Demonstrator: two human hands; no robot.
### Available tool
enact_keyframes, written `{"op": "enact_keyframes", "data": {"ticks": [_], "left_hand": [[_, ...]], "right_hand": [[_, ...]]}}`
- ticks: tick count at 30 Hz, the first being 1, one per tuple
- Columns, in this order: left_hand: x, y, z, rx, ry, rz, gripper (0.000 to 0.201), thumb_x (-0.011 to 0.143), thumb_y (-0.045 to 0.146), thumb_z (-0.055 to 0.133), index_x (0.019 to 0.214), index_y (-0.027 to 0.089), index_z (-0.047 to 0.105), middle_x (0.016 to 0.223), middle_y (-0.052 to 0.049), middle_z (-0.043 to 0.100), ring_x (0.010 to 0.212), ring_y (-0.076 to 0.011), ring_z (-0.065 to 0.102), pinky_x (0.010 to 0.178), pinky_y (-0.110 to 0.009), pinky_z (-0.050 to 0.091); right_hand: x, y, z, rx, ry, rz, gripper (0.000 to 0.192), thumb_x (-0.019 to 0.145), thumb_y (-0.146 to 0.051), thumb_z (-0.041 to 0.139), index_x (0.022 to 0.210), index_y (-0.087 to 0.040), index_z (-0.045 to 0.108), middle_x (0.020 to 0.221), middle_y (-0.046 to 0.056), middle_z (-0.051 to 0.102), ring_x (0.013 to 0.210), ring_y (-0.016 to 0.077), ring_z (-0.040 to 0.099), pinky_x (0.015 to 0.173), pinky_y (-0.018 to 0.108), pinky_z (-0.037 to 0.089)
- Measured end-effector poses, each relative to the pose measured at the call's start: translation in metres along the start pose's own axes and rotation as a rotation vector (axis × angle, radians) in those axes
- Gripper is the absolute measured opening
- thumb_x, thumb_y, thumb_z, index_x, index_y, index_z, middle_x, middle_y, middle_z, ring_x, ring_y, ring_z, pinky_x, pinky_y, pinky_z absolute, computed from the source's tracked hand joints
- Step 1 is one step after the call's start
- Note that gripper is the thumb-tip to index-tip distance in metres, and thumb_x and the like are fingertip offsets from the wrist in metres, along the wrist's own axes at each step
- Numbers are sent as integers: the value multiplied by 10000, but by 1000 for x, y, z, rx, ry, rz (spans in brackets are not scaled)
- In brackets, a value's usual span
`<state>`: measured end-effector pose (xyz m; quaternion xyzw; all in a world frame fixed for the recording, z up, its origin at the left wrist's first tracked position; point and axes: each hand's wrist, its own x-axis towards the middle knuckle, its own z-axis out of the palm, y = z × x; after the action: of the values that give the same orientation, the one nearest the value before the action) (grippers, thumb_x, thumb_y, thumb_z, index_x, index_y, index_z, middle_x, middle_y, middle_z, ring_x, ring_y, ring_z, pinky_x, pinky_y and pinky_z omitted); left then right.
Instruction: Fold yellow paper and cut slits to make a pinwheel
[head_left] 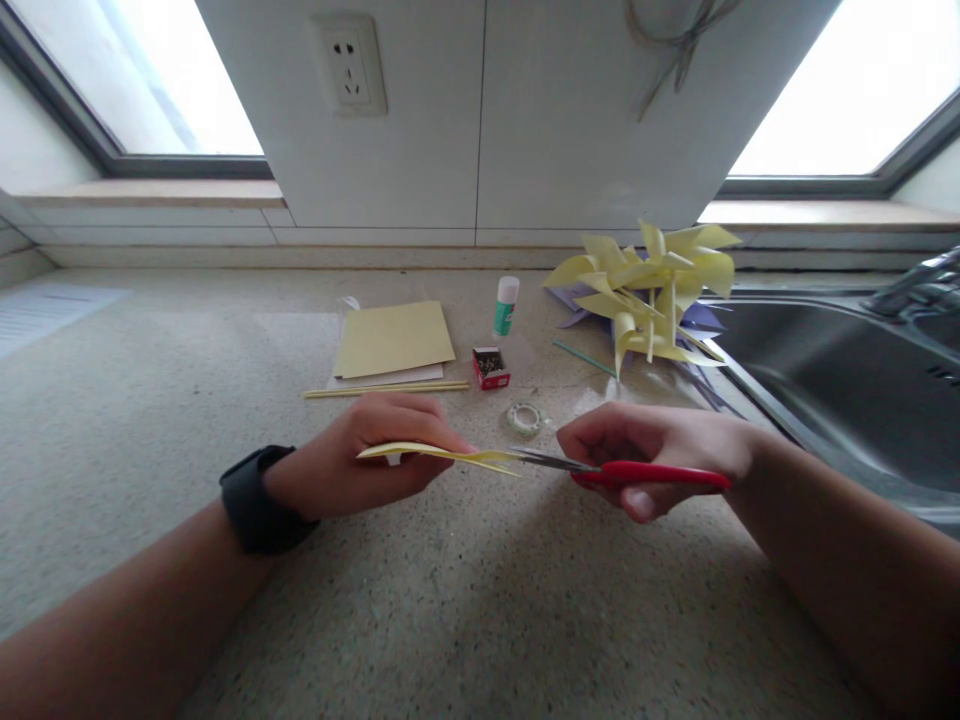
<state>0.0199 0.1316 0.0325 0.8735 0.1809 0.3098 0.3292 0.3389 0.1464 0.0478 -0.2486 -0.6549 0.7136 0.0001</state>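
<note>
Now my left hand [352, 455] is curled around one yellow paper sheet [439, 456], held flat above the counter [465, 600]; my right hand [660, 455] is closed through the red scissors [637, 472], blades meeting the sheet's edge; behind lie one glue stick [506, 305], one tape roll [525, 417], one red box [490, 367], several yellow pinwheels [649, 290].

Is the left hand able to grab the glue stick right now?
Probably not yet: the left hand is holding the yellow paper, though nothing blocks the counter toward the glue stick.
</note>
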Motion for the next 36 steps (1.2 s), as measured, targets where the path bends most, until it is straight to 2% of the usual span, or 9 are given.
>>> {"op": "enact_keyframes", "data": {"ticks": [5, 8, 15, 21, 31, 36], "left_hand": [[0, 0, -1, -5, 24, -13, 272, 953, 147, 619, 1200, 216, 712, 907, -54, 744, 781, -143, 668, 698, -253, 544], [1, 1, 0, -78, 19, -34, 305, 975, 178, 603, 1259, 241, 693, 954, -55, 750, 771, -132, 661, 669, -233, 550], [-1, 0, 4, -222, -26, -132, 234, 997, 251, 579, 1167, 214, 735, 937, -65, 738, 688, -111, 613, 576, -190, 533], [-3, 0, 4, -300, -53, -189, 236, 1008, 283, 564, 1156, 209, 732, 937, -59, 727, 713, -108, 601, 579, -172, 527], [-3, 0, 3, -256, -65, -207, 223, 1008, 301, 564, 1049, 167, 738, 902, -54, 713, 680, -99, 583, 593, -177, 506], [0, 2, 2, -193, -59, -171, 205, 1002, 268, 569, 998, 158, 742, 871, -55, 716, 724, -117, 615, 623, -194, 509]], "right_hand": [[-2, 3, -2, 26, 16, -11, 473, 727, -521, 845, 801, -164, 542, 655, -44, 570, 499, 59, 500, 421, 166, 359], [-3, 4, -3, 31, 13, -37, 455, 740, -503, 841, 808, -163, 546, 666, -44, 571, 506, 57, 499, 425, 163, 359], [-2, 3, -1, 53, 13, -46, 457, 735, -505, 844, 804, -162, 550, 671, -41, 568, 509, 58, 497, 425, 164, 364], [0, 8, 0, 79, 22, -97, 485, 699, -513, 866, 791, -158, 548, 644, -46, 572, 483, 53, 500, 402, 148, 374], [0, 8, -1, 137, -2, -67, 430, 738, -446, 858, 763, -154, 543, 615, -59, 569, 411, 37, 495, 346, 120, 377], [-1, 7, 1, 181, -6, -53, 445, 726, -467, 864, 758, -158, 545, 575, -78, 534, 399, 37, 470, 344, 122, 403]]}}
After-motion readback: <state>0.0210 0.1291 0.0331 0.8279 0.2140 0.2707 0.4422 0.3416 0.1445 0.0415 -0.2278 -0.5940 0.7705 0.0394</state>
